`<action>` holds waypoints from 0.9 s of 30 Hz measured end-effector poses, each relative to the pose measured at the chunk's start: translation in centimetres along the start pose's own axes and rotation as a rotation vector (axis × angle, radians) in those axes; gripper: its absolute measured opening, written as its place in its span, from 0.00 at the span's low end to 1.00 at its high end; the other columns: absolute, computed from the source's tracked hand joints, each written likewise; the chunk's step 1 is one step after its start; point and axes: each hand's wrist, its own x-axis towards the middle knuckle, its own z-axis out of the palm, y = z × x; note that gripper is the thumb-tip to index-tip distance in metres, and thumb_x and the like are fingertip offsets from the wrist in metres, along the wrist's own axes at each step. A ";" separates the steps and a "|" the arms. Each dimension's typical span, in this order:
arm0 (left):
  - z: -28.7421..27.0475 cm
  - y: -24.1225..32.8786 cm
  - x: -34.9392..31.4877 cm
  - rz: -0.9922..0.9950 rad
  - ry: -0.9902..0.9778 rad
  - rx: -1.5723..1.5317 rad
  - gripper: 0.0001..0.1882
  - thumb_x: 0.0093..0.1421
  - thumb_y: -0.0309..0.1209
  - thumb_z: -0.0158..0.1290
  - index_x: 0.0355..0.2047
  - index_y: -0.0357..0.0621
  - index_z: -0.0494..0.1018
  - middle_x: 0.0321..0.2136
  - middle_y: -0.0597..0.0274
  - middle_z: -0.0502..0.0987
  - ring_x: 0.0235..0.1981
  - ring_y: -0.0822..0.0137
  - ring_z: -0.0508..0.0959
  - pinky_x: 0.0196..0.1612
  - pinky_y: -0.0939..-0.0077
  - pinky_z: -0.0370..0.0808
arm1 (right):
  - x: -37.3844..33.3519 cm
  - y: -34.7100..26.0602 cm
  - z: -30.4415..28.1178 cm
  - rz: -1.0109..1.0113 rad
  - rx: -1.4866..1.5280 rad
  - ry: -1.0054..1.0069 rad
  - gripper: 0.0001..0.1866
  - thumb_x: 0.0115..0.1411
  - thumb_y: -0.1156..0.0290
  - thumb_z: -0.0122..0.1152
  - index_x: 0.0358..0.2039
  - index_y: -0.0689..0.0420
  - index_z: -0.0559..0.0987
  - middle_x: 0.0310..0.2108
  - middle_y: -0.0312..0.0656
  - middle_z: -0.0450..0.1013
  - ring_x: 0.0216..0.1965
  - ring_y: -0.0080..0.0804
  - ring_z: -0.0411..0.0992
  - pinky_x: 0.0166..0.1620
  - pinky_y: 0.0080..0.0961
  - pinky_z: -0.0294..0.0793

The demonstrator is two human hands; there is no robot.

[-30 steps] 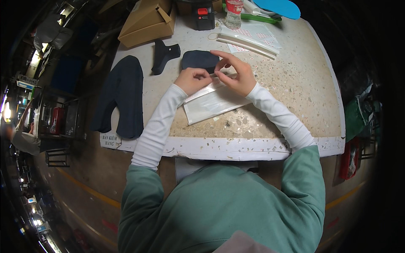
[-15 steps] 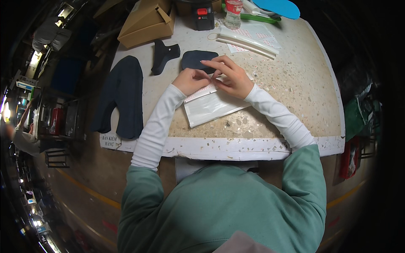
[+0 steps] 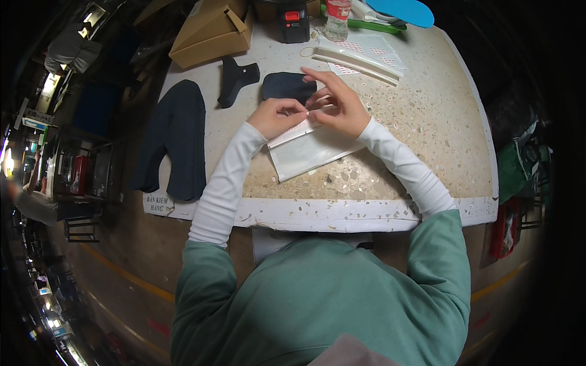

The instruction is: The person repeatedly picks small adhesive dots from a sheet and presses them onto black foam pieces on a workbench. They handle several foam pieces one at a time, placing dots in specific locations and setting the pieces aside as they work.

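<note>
Worktable (image 3: 427, 146), mottled top, pale border. L hand (image 3: 279, 117): thumb & index close tog.; pinch or gap, can't tell. R hand (image 3: 340, 110): index raised, spread from thumb; thumb tip next to L fingertips, grip can't tell. White sheet (image 3: 317, 154), 1 pc., glossy, body-side of & partly under fingers; both hands approx. equally near. Long axis L–R, slanted; R end points away from wearer. Dk. blue pad (image 3: 284, 87) beyond.

Even light brightens the speckled beige-and-white tabletop (image 3: 430, 143); small white lamps (image 3: 9, 162) glare at left, surroundings lie dim, and fisheye distortion bends the blackened edges
</note>
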 end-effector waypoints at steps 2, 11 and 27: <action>-0.2 0.2 -0.2 -0.010 0.016 0.001 0.10 0.59 0.30 0.55 0.37 0.36 0.76 0.28 0.69 0.76 0.29 0.83 0.72 0.32 0.89 0.70 | 0.2 -0.3 -0.6 -0.032 -0.103 -0.076 0.39 0.48 0.85 0.57 0.61 0.45 0.64 0.53 0.42 0.59 0.43 0.27 0.72 0.43 0.22 0.79; 0.0 -0.4 0.0 0.012 0.055 0.015 0.09 0.57 0.28 0.57 0.36 0.36 0.77 0.31 0.65 0.78 0.32 0.79 0.75 0.37 0.86 0.72 | 0.3 -0.4 0.0 -0.251 -0.313 -0.082 0.37 0.48 0.87 0.56 0.59 0.45 0.67 0.59 0.45 0.56 0.48 0.39 0.71 0.44 0.26 0.79; 0.5 -0.7 0.2 -0.049 0.028 -0.063 0.08 0.55 0.30 0.59 0.32 0.39 0.76 0.29 0.69 0.77 0.30 0.81 0.74 0.35 0.86 0.71 | -0.2 0.4 0.8 -0.083 -0.032 0.057 0.36 0.49 0.87 0.56 0.60 0.48 0.66 0.54 0.42 0.59 0.43 0.29 0.74 0.43 0.22 0.77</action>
